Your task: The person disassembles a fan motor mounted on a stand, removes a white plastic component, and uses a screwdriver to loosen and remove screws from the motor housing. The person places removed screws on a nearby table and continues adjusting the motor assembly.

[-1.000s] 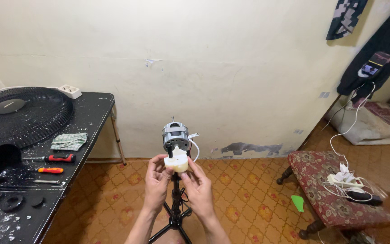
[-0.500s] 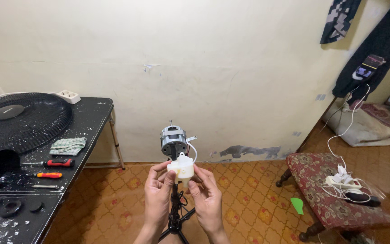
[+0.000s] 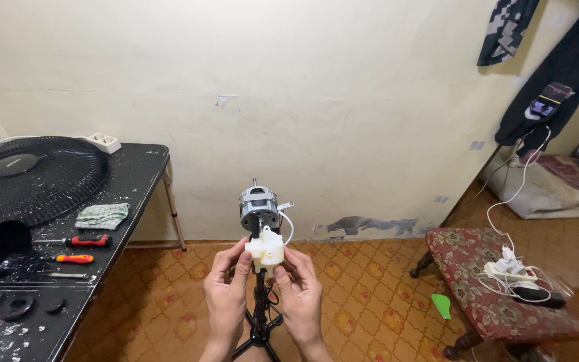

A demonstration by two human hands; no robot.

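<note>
Left hand: left hand (image 3: pixel 228 289), lower centre of the frame, fingers curled up and pressed on the left side of the small white plastic gearbox housing (image 3: pixel 265 249).
Right hand: right hand (image 3: pixel 301 289), just beside it, thumb and fingertips pinching the housing's right side; the two hands clasp it between them.
Held part: the white housing sits at the rear of the bare grey metal fan motor (image 3: pixel 258 206), centre of the frame, touching it, on top of the thin black stand pole (image 3: pixel 260 295); a white wire loops at its right.
Just changed: against the earlier frames the hands sit lower in the picture and closer round the housing; the clasp looks tighter, which I judge to mean they are working it on the motor's back.
Other difference: the view has tipped; more wall shows.
Left of frame: black fan grille (image 3: pixel 28 177), checked cloth (image 3: pixel 102 215), red-handled screwdriver (image 3: pixel 78 240) and orange-handled screwdriver (image 3: pixel 72 259) on the black table (image 3: pixel 135 174).
Right of frame: patterned red stool (image 3: pixel 484 295) bearing a white power strip (image 3: pixel 507 271).
</note>
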